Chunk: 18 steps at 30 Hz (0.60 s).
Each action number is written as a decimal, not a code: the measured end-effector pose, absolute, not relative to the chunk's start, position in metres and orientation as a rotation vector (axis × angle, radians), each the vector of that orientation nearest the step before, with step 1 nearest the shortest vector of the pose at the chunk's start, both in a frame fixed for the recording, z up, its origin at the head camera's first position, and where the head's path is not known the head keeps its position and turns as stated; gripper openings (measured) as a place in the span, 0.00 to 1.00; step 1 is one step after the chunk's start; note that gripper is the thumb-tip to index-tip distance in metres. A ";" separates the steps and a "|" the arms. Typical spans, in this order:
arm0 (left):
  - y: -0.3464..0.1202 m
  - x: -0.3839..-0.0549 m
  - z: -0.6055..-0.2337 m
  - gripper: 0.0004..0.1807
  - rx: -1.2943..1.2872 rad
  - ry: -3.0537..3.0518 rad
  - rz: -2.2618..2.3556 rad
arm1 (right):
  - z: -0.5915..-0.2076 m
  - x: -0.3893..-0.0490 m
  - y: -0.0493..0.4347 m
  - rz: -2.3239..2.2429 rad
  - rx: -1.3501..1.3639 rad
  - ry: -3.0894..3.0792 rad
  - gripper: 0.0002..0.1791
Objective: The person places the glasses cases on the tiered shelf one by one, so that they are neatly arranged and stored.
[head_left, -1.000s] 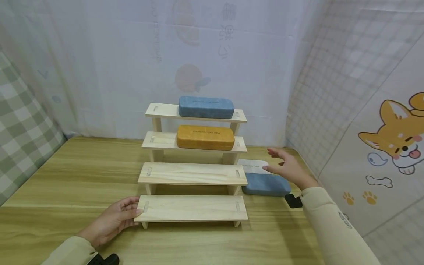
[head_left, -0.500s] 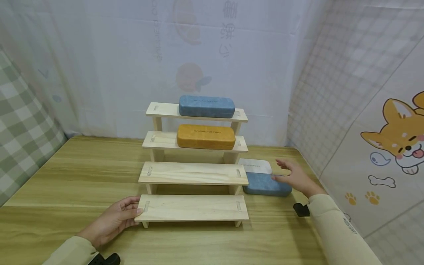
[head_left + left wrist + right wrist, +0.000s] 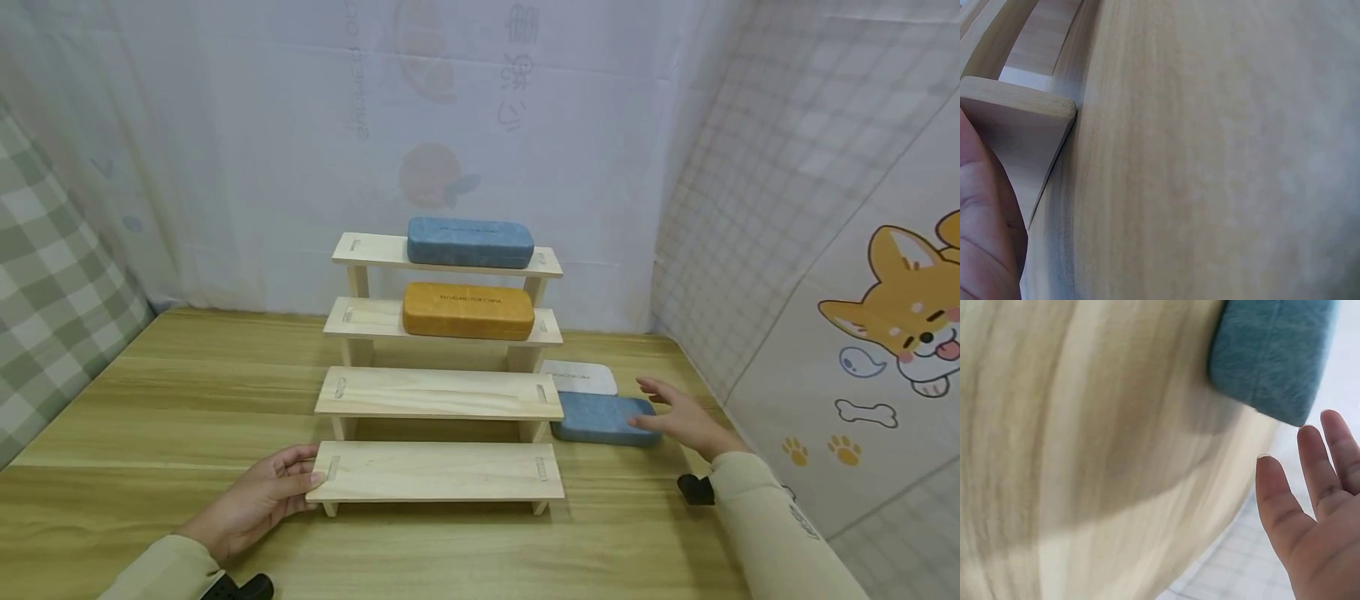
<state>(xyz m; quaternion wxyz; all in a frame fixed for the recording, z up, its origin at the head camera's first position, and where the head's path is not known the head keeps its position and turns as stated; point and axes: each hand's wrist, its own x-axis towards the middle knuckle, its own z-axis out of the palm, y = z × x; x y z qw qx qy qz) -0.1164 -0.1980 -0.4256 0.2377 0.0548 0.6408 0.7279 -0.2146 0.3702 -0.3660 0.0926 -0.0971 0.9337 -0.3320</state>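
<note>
A stepped wooden display stand (image 3: 435,473) is in the middle of the head view. My left hand (image 3: 258,498) grips the left end of its lowest board, thumb on top; the left wrist view shows part of that hand (image 3: 985,219) against the board end (image 3: 1016,100). To the right of the stand, a blue glasses case (image 3: 596,417) lies on the table in front of a white case (image 3: 579,377). My right hand (image 3: 686,423) hovers at the blue case's right end, fingers spread and holding nothing. In the right wrist view, the fingertips are close to the blue case (image 3: 1272,356).
On the top step sits another blue case (image 3: 470,242), and a mustard-yellow case (image 3: 468,311) on the step below. The wood-grain table (image 3: 187,375) is bordered by a white curtain (image 3: 262,167) behind, a checked cloth (image 3: 52,275) on the left and a printed cloth (image 3: 795,250) on the right.
My right hand has moved right and a little towards me, from above the white case to the right end of the blue one. The left hand keeps its hold on the stand.
</note>
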 end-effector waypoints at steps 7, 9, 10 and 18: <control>-0.198 -0.117 -0.426 0.41 0.146 1.751 2.007 | -0.372 -0.213 0.375 -0.979 -0.246 2.728 0.50; -0.198 -0.117 -0.427 0.41 0.143 1.751 2.008 | -0.374 -0.212 0.377 -0.976 -0.231 2.714 0.51; -0.198 -0.117 -0.427 0.41 0.141 1.750 2.008 | -0.375 -0.212 0.378 -0.980 -0.229 2.709 0.51; -0.198 -0.117 -0.427 0.42 0.137 1.739 2.007 | -0.381 -0.211 0.382 -0.956 -0.215 2.703 0.54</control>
